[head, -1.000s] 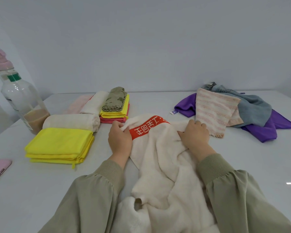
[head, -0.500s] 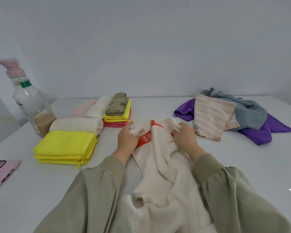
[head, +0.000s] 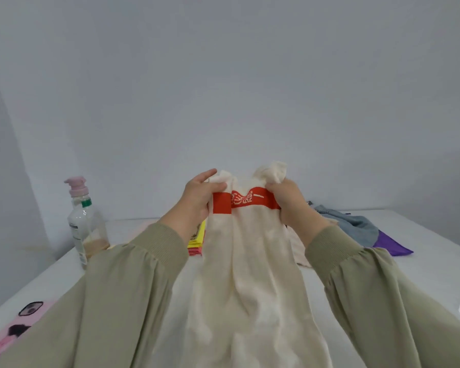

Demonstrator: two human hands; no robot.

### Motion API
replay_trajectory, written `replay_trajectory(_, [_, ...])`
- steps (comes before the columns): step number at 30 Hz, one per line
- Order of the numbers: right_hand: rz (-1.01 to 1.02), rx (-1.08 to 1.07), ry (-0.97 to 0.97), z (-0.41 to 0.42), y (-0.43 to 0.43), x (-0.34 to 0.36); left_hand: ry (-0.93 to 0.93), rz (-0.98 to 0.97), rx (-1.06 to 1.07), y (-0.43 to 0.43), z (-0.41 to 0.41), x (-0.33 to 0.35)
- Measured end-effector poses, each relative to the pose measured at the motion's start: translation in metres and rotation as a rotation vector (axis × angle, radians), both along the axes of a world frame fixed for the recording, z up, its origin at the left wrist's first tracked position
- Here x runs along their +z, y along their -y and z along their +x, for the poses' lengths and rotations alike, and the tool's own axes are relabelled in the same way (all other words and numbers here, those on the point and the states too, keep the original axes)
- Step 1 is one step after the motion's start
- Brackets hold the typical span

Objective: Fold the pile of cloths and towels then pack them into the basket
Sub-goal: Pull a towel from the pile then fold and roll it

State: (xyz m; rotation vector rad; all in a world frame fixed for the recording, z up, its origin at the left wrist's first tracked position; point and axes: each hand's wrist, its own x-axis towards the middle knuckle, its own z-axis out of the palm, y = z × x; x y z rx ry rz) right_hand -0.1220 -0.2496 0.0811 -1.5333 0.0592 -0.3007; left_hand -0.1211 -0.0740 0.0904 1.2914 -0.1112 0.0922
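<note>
A long cream towel (head: pixel 250 274) with a red band of white lettering hangs in the air in front of me. My left hand (head: pixel 197 199) grips its top left corner and my right hand (head: pixel 290 200) grips its top right corner, both raised above the white table (head: pixel 422 261). The unfolded pile lies on the right: a grey-blue cloth (head: pixel 353 225) over a purple cloth (head: pixel 391 245). A sliver of the folded yellow and pink stack (head: pixel 197 240) shows behind my left wrist. No basket is in view.
A clear pump bottle (head: pixel 84 224) with a pink top stands at the table's left edge. A pink phone (head: pixel 14 330) lies at the near left corner. A plain wall rises behind the table.
Both hands have gathered the towel's top corners and lifted it off the table, so it now hangs upright. My view has tilted up, hiding most of the folded stacks.
</note>
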Motion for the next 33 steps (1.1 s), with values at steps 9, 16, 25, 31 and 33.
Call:
replay_trajectory(9, [-0.074,0.325,0.199,-0.076,0.000,0.119,0.321,0.174,-0.108,0.014,-0.071,0.129])
replay_trajectory(16, [-0.348,0.296,0.127,-0.105,0.008,0.163,0.487,0.352,-0.104,0.009,-0.105,0.185])
replay_trajectory(25, [-0.238,0.240,0.288,-0.105,0.020,0.198,0.326,0.621,0.236,0.004,-0.091,0.198])
replay_trajectory(31, [-0.251,0.127,0.406,-0.097,0.026,0.199,0.373,0.777,0.383,-0.003,-0.078,0.189])
replay_trajectory(33, [-0.154,0.142,0.450,-0.094,0.028,0.200,0.372,0.642,0.315,-0.003,-0.075,0.186])
